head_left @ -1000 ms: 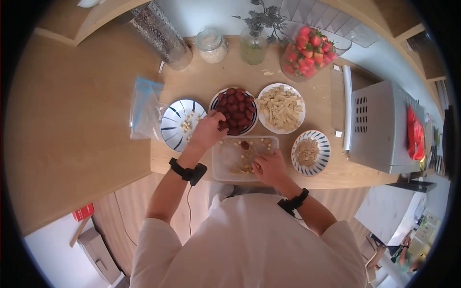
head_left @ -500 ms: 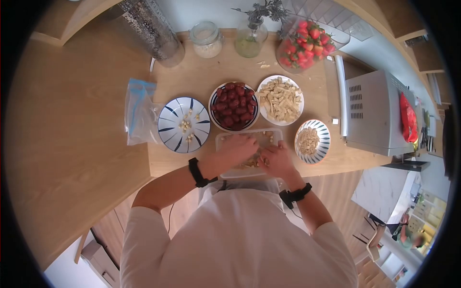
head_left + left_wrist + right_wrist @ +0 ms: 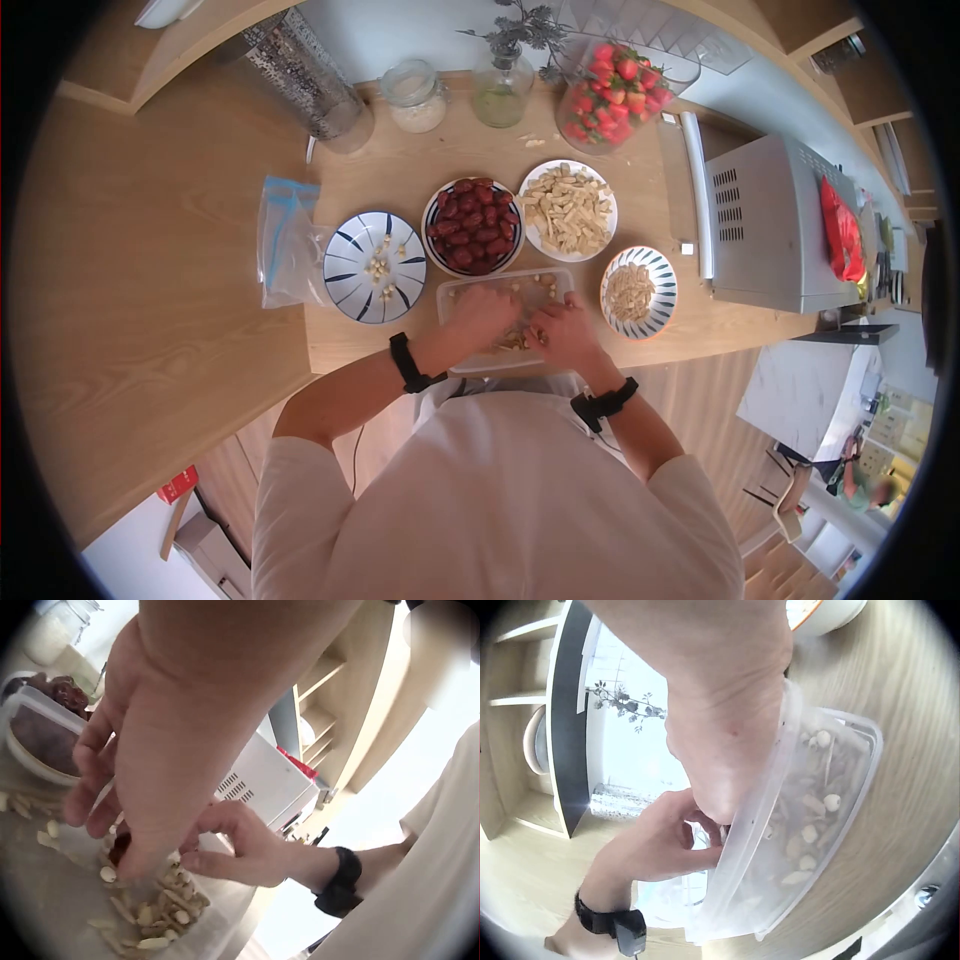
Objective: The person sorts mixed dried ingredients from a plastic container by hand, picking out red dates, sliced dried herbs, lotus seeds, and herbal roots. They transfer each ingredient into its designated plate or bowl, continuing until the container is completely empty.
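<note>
A clear plastic container (image 3: 448,345) stands at the table's front edge. Pale sliced pieces (image 3: 180,904) and small round seeds (image 3: 832,802) lie in it. My left hand (image 3: 487,315) is down inside it. In the left wrist view a red date (image 3: 120,847) shows at the tips of its thumb and fingers, partly covered by the thumb. My right hand (image 3: 567,335) is at the container's right side, its fingers bent inward, close to the left hand. I cannot tell whether the right fingers grip anything. Behind the container sits a bowl (image 3: 425,245) heaped with red dates.
A striped plate (image 3: 345,265) with pale seeds is on the left, beside a zip bag (image 3: 285,255). To the right stand a white plate (image 3: 612,205) of cut pieces and a bowl (image 3: 668,290) of slices. Jars, a vase (image 3: 500,95), strawberries (image 3: 615,95) and a grey appliance (image 3: 770,230) border the table.
My left hand has moved from the red dates bowl down and right into the container. The right hand stays at the container's right side. The head view has shifted slightly.
</note>
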`<state>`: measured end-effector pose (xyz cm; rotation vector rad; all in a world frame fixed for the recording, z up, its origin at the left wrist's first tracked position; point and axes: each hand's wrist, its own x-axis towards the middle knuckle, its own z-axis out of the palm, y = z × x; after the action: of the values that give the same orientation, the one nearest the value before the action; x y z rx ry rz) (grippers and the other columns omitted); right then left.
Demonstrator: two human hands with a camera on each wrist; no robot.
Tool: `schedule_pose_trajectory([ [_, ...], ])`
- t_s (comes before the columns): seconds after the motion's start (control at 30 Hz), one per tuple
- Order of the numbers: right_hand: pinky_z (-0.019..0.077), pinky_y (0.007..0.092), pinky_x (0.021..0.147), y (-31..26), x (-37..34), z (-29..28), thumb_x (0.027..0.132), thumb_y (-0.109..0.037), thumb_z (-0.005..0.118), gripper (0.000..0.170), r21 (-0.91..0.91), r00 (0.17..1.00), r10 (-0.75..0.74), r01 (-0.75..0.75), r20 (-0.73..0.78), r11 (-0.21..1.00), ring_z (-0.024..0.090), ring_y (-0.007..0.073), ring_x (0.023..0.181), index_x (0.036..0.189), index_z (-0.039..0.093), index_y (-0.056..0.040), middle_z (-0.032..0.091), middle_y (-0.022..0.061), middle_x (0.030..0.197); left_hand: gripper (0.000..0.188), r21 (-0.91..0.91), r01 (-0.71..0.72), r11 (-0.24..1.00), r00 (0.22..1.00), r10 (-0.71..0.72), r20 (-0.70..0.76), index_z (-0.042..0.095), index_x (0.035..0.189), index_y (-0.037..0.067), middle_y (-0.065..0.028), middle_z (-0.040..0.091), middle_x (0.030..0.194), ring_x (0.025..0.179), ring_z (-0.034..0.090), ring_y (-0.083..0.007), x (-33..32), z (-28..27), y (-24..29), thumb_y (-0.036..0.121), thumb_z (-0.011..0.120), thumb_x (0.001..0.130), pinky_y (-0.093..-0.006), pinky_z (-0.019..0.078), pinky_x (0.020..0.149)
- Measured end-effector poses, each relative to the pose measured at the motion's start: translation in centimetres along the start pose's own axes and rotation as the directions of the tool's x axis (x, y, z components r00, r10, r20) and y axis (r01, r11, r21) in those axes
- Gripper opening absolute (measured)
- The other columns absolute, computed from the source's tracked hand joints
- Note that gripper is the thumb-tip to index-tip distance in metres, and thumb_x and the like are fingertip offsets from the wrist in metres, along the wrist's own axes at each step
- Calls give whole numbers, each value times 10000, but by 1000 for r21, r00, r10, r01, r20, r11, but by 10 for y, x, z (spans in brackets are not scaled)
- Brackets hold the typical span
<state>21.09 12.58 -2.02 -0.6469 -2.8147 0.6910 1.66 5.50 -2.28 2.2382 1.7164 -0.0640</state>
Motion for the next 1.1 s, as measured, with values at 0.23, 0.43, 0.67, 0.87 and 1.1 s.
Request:
schedule_pose_trajectory([
  [0.23, 402, 402, 843, -3, 2, -6, 841, -256, 635, 169, 7, 1000, 5, -5, 22, 1000, 626, 252, 703, 749, 627, -114, 639, 65, 730, 270, -372, -9, 928, 991, 57, 119, 636, 939, 149, -56, 682, 858, 788, 692, -274, -9, -61, -12, 281, 771, 747, -405, 532, 676],
  [0.43, 400, 394, 847, -2, 2, -6, 847, -247, 631, 170, -6, 1000, 12, -12, 8, 1000, 630, 250, 699, 741, 603, -117, 648, 63, 730, 322, -672, 199, 713, 916, -379, -130, 617, 1023, 137, -59, 653, 814, 748, 664, -283, -5, -91, -38, 323, 755, 799, -410, 522, 655],
  [0.67, 401, 396, 846, -1, 0, -3, 841, -241, 634, 159, 10, 1000, 6, -6, 16, 1000, 625, 260, 668, 745, 609, -117, 656, 74, 735, 425, -426, 452, 784, 779, -580, -240, 584, 1138, 152, -59, 650, 814, 792, 664, -304, 2, -74, -84, 383, 752, 824, -424, 525, 676],
  [0.87, 399, 403, 807, -1, 1, -4, 801, -209, 672, 134, 33, 1000, -14, 13, 3, 999, 598, 252, 661, 724, 600, -125, 622, 51, 699, 386, -487, 418, 767, 759, -589, -277, 593, 1158, 142, -57, 649, 860, 806, 662, -301, -14, -59, -81, 317, 738, 846, -422, 531, 700],
  [1.1, 391, 398, 807, -2, 2, -6, 804, -195, 659, 135, 32, 1000, 10, -11, 13, 999, 597, 248, 671, 722, 585, -118, 612, 52, 696, 196, -417, 105, 903, 840, -306, -449, 621, 1008, 137, -31, 634, 871, 776, 660, -265, -37, -48, -26, 196, 704, 840, -393, 534, 642],
])
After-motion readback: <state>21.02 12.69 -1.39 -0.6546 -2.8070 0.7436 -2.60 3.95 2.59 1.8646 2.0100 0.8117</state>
